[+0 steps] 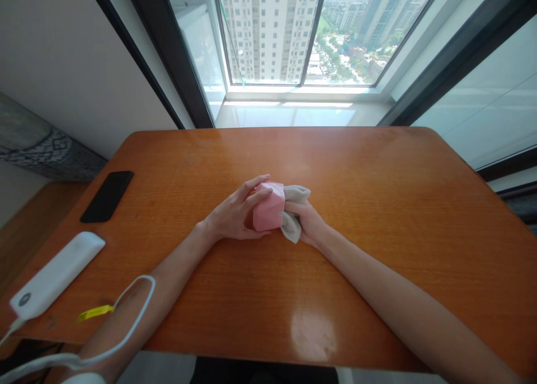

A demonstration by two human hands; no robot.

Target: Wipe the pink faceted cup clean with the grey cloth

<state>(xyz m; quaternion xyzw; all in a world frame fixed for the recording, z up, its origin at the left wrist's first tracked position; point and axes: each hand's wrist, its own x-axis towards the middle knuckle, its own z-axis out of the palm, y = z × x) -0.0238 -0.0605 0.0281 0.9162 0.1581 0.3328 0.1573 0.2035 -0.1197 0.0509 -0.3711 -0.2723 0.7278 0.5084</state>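
Over the middle of the table I see a pink faceted object [269,207], perhaps a cup or small pot; its exact kind I cannot make out. My left hand [239,211] grips it from the left, fingers over the far side and thumb along the near side. A light grey cloth [290,226] is bunched in my right hand [309,219] and pressed against the object's right end. Folds of cloth stick out above and below the right fingers, whose tips are partly hidden by it.
The brown wooden table [377,272] has a black phone [107,196] and a white power strip [59,273] on its left side. A white cable [145,311] with a yellow tag [95,313] loops across my left forearm. Beyond the far edge is a window [302,37].
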